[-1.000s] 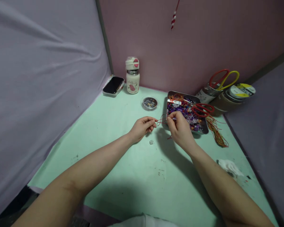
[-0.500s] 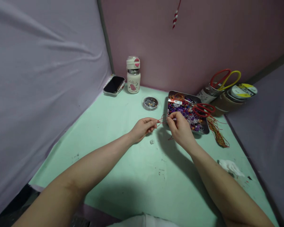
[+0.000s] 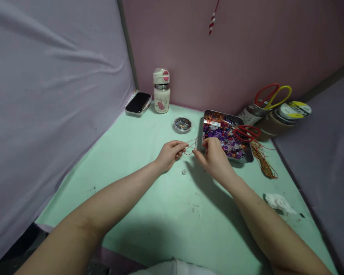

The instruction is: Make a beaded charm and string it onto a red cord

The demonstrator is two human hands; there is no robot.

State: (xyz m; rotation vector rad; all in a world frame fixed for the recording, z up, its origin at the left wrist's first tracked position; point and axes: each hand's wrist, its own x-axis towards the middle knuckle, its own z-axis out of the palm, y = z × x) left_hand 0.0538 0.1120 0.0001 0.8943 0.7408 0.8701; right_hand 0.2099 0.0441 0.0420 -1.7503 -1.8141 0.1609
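Note:
Thin red cord [image 3: 191, 154] forms loose loops between my two hands above the table. My left hand [image 3: 172, 153] pinches it between thumb and fingertips. My right hand [image 3: 215, 156] is at the cord's other side, the thumb stretched to the loop and the fingers curled; exactly how they grip it is partly hidden. Just beyond my right hand is a metal tray [image 3: 249, 152] full of mixed beads, purple ones most of all. A small clear bead-like piece [image 3: 184, 172] lies on the table below my left hand.
Red-handled scissors [image 3: 246, 133] rest on the tray's right side beside a bundle of cords [image 3: 263, 162]. Behind stand jars, one with red and yellow handles [image 3: 278, 95]. A round case [image 3: 182, 125], bottle [image 3: 162, 91], phone [image 3: 138, 103] and crumpled tissue [image 3: 279, 202] are on the table [image 3: 149, 198].
My right hand has shifted slightly down and left, its thumb now apart from the index finger. The cord loops have widened, and the loose end below my right hand is out of sight.

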